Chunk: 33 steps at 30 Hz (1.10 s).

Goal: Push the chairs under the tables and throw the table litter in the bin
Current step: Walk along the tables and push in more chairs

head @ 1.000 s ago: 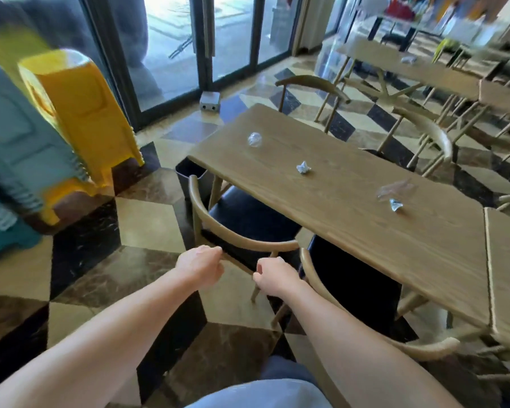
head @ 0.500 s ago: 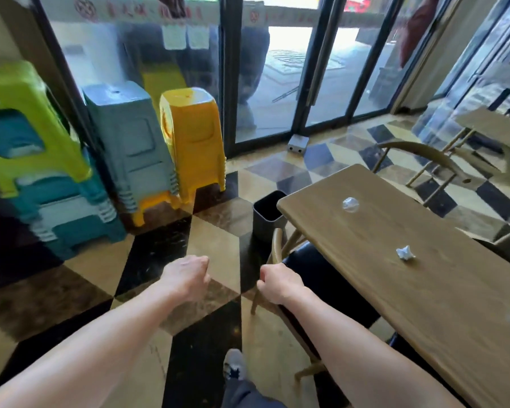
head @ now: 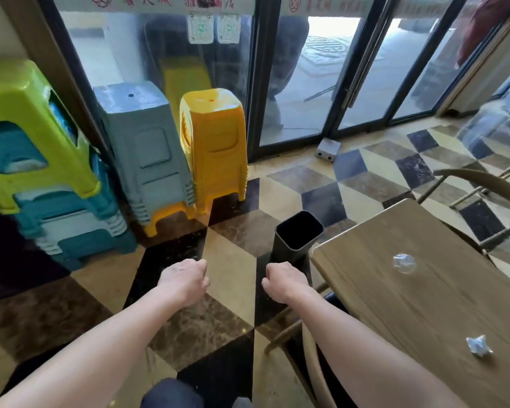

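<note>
My left hand (head: 186,281) and my right hand (head: 286,282) are both closed fists held out over the checkered floor, and neither holds anything. A black square bin (head: 299,234) stands on the floor just beyond my right hand, against the corner of the wooden table (head: 424,307). On the table lie a clear crumpled plastic piece (head: 404,262) and a white crumpled paper ball (head: 480,345). The curved wooden back of a chair (head: 312,366) shows below my right forearm, with its dark seat under the table edge.
Stacks of plastic stools stand at the left: green and teal (head: 33,148), grey-blue (head: 147,148), yellow (head: 215,142). Glass doors (head: 306,83) run along the back, with a small grey box (head: 328,149) on the floor. Another wooden chair (head: 483,184) stands beyond the table.
My right hand has come off the chair back. The view has swung left and forward toward the bin and the table's end. Both fists stay closed.
</note>
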Each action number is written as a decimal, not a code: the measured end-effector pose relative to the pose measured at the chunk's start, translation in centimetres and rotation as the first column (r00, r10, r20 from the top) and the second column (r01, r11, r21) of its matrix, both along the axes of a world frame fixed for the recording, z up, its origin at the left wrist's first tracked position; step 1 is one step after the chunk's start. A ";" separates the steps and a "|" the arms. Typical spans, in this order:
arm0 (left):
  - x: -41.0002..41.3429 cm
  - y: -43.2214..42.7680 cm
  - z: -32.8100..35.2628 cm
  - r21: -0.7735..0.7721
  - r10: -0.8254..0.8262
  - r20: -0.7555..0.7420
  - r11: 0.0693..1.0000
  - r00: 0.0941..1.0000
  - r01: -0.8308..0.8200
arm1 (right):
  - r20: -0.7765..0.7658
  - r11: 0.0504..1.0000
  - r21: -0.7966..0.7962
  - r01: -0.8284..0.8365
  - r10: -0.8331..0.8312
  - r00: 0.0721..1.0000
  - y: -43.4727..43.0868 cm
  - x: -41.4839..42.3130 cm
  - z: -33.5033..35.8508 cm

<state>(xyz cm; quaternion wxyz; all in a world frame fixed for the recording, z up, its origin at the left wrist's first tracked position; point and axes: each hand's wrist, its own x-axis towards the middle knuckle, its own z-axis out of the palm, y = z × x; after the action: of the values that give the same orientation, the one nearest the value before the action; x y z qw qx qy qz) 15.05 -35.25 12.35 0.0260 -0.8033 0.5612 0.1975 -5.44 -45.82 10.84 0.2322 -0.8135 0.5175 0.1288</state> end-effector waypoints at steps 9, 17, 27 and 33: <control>13.0 -14.6 -2.2 -0.030 -0.168 -0.008 0.985 0.986 0.168 | -0.029 0.991 -0.064 0.114 -0.116 0.993 -11.9 12.1 -1.0; 22.5 -28.5 2.0 -0.051 -0.354 0.051 0.933 0.934 0.357 | -0.006 0.925 -0.058 0.375 -0.376 0.927 -19.8 18.0 2.1; 19.9 -45.8 0.6 -0.033 -0.583 0.036 0.811 0.812 0.584 | -0.015 0.791 0.021 0.612 -0.612 0.791 -32.9 17.1 -1.2; 17.6 -58.3 3.3 -0.033 -0.635 0.069 0.769 0.769 0.638 | -0.033 0.789 0.032 0.614 -0.613 0.790 -45.2 16.4 -1.2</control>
<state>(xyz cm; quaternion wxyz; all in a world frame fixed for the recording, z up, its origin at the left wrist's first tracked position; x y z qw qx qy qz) 32.69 -93.53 15.65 0.0847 -0.5711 0.8044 0.1398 10.92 -91.01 9.67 0.2727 -0.5955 0.7528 0.0656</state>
